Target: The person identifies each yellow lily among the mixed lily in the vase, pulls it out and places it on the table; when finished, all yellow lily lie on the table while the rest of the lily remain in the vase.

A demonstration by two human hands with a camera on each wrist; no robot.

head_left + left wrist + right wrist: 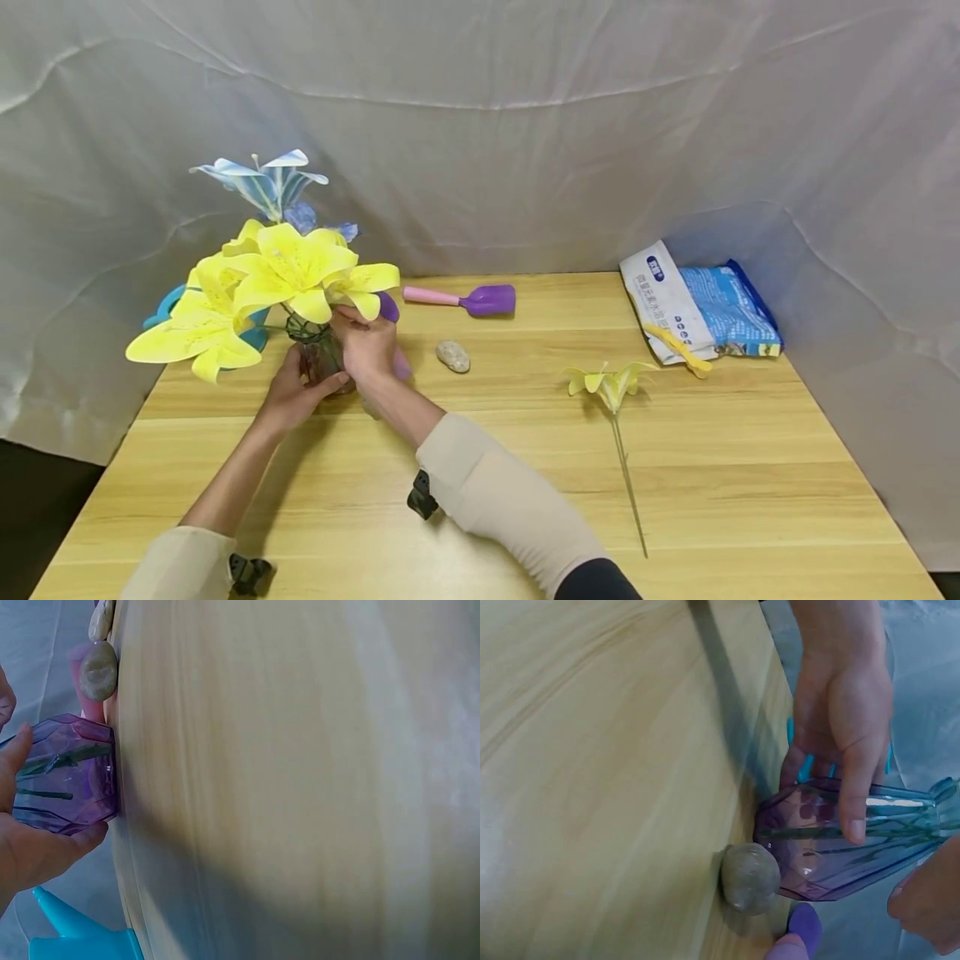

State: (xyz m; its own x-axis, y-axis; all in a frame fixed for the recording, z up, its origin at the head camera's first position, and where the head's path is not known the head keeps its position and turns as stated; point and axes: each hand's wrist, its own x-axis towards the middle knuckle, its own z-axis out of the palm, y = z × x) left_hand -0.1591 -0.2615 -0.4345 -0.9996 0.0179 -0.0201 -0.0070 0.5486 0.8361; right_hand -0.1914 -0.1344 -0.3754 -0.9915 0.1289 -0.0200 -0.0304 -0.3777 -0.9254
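Observation:
A clear faceted vase [321, 357], purple low down and teal at the neck, stands on the table at the left. My left hand [291, 396] holds its lower body, thumb on the near side in the right wrist view. Yellow artificial lilies [296, 271] and a blue flower [273, 185] rise from its mouth, and green stems [832, 834] show through the wall. My right hand [371, 346] is at the neck, just beneath a yellow bloom. Its fingers are curled and pinch a lily stem there, though petals partly hide the fingertips.
A loose yellow lily [613, 387] lies right of centre. Behind are a purple scoop [491, 300], a pale stone [453, 356] and a blue-white bag [667, 304] with a yellow tool [678, 348] against it. A grey stone [750, 879] touches the vase base; a teal watering can [82, 941] stands beside it.

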